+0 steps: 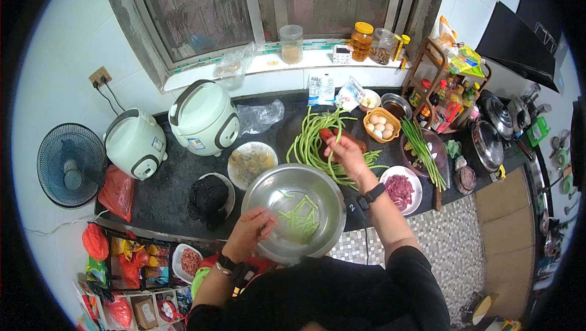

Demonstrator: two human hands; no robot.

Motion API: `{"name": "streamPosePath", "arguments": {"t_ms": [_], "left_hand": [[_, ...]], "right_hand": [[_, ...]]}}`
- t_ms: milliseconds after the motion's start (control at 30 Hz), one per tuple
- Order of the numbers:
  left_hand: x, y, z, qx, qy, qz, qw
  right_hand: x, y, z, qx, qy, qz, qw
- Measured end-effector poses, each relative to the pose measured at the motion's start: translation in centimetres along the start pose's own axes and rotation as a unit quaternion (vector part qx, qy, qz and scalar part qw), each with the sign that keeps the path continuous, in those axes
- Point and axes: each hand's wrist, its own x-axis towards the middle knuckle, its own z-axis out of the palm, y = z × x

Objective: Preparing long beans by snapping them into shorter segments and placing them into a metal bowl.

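Observation:
A wide steel bowl [332, 209] sits at the counter's front edge, with several short pieces of green bean [300, 216] in its bottom. Over the bowl's left side is my left hand [251, 228], its fingers curled together; whether a small piece is between them is hidden. Behind the bowl lies a tangled heap of long green beans [303, 137]. At the heap's right part my right hand [345, 152] pinches a long green bean near one end. Something reddish-brown [360, 142] shows among the beans beside that hand.
Two pale rice cookers [203, 120] stand at left. Near the bowl are a plate of soaked food [251, 163] and a black plastic bag [209, 201]. To the right are an egg basket [383, 124], sliced meat [398, 192], green stalks [427, 154] and a knife handle [437, 198].

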Motion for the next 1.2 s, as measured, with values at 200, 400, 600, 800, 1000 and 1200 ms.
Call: {"name": "streamPosePath", "arguments": {"t_ms": [200,400,600,800,1000,1200], "left_hand": [[2.7,1.8,1.3,0.092,-0.035,0.028,0.995],[5.3,3.6,5.4,0.102,-0.122,0.077,0.984],[5.6,4.8,3.2,0.087,-0.086,0.074,0.990],[6.6,5.2,1.9,0.015,-0.109,0.052,0.992],[7.5,4.7,1.9,-0.013,-0.116,0.033,0.993],[7.0,3.7,3.1,0.075,-0.175,0.071,0.979]], "right_hand": [[-4.1,-6.2,4.3,-0.024,-0.135,-0.052,0.989],[-7.9,-4.1,9.4,-0.028,-0.173,0.012,0.985],[-10.4,-5.1,4.7,-0.182,-0.230,0.112,0.950],[-12.9,-4.4,2.2,-0.112,-0.239,0.140,0.954],[-13.8,-2.6,3.7,-0.090,-0.231,0.161,0.955],[-13.1,1.0,3.6,-0.337,-0.048,0.005,0.940]]}}
